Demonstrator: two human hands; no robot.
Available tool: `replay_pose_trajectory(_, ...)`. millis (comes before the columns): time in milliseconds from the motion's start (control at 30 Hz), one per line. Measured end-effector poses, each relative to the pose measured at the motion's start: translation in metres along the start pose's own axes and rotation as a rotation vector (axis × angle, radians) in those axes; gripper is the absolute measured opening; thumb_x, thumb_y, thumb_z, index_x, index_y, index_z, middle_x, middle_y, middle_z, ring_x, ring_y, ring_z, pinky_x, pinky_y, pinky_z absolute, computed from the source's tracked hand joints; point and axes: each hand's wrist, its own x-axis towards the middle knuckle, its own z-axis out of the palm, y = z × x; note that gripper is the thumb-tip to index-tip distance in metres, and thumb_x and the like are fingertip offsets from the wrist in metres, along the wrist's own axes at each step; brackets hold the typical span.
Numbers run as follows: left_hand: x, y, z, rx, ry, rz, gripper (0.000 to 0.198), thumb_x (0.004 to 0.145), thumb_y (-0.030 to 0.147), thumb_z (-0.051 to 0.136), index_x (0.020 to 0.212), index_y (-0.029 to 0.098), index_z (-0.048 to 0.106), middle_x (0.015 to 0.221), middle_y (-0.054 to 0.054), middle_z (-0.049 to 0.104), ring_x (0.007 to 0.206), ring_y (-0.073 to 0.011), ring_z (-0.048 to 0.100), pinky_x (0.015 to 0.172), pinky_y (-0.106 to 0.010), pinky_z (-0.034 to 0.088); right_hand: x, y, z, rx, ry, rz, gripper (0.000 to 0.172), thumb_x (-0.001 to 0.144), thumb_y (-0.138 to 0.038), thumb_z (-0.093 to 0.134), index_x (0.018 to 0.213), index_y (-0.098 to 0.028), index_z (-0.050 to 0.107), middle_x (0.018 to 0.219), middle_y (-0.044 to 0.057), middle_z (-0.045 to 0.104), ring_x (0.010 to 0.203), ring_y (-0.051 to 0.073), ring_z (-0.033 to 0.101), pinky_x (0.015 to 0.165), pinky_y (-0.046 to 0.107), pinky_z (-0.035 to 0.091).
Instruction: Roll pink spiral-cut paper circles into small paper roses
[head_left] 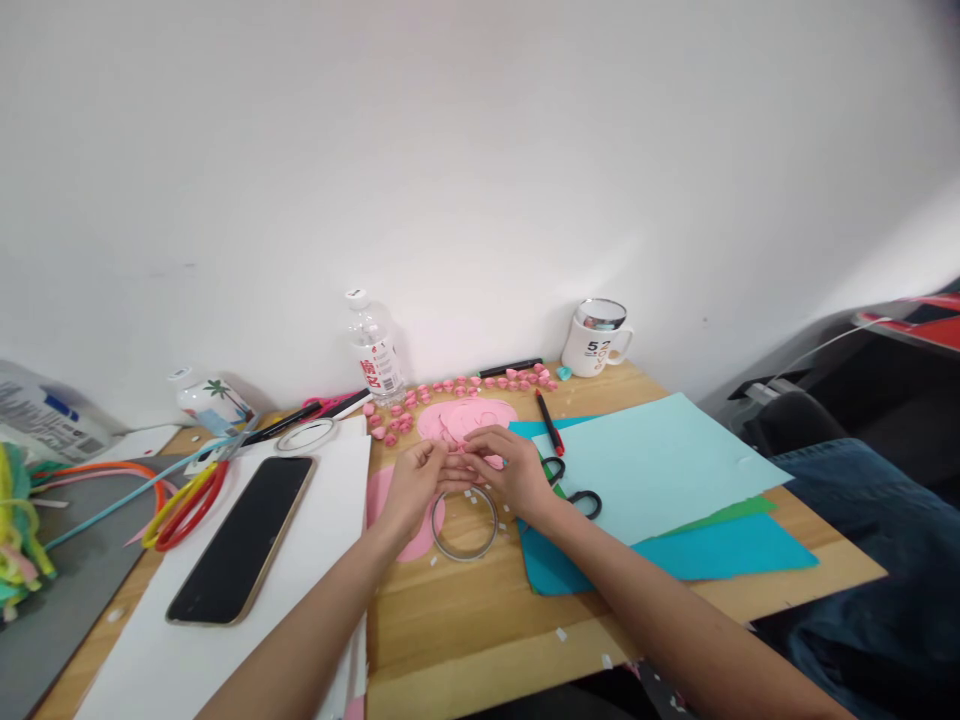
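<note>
Two hands, left (415, 483) and right (517, 474), meet just before the pink papers (491, 411); whether gripping, I cannot tell.

In the centre, the pink sheets (469, 416) look like thin, matt paper. The table (465, 630) at bottom centre has a smooth wood-grain surface with a faint sheen. At centre right, the pale blue sheet (675, 460) is matt and papery. At lower left, the phone (244, 540) has a glossy, glass-like face. The upper-centre bottle (375, 352) is clear, shiny plastic; the mug (589, 348), upper right of centre, is smooth and glossy with a mirror-like metallic rim. Denim cloth (900, 540) shows lower right.
</note>
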Motion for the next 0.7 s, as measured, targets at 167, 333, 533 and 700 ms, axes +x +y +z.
replay_pose_trajectory(167,-0.002,0.003,0.003,0.104,0.05,0.066,0.025,0.072,0.037,0.059,0.079,0.013,0.053,0.071,-0.01,0.069,0.059,-0.0191,0.066,0.052,-0.027,0.052,0.025,0.022,-0.023,-0.126,-0.002,0.043,0.007,0.079,-0.018,0.052,0.077,-0.017,0.058,0.079,0.004,0.061,0.069,0.013,0.057,0.063,0.026,0.049)
replay_pose_trajectory(333,-0.002,0.003,0.002,0.199,0.07,0.154,0.028,0.074,0.039,0.055,0.088,0.015,0.051,0.073,-0.008,0.068,0.057,-0.0174,0.065,0.048,-0.025,0.05,0.065,0.062,-0.051,-0.577,-0.092,0.174,0.013,0.079,-0.023,0.05,0.079,-0.016,0.061,0.089,0.007,0.061,0.08,0.017,0.056,0.068,0.027,0.044)
replay_pose_trajectory(533,-0.002,0.003,-0.001,0.282,0.091,0.225,0.028,0.077,0.036,0.05,0.094,0.014,0.048,0.072,-0.008,0.066,0.054,-0.0152,0.062,0.046,-0.024,0.047,0.097,0.092,-0.048,-0.743,-0.179,0.314,0.018,0.078,-0.027,0.051,0.081,-0.017,0.066,0.087,0.007,0.064,0.081,0.017,0.056,0.065,0.024,0.039)
replay_pose_trajectory(700,-0.003,0.002,-0.005,0.438,0.099,0.32,0.03,0.08,0.038,0.045,0.098,0.016,0.049,0.073,-0.006,0.064,0.057,-0.0147,0.06,0.047,-0.024,0.047,0.113,0.102,-0.039,-0.786,-0.194,0.437,0.022,0.077,-0.032,0.05,0.084,-0.019,0.067,0.083,0.007,0.067,0.076,0.016,0.058,0.059,0.022,0.037)
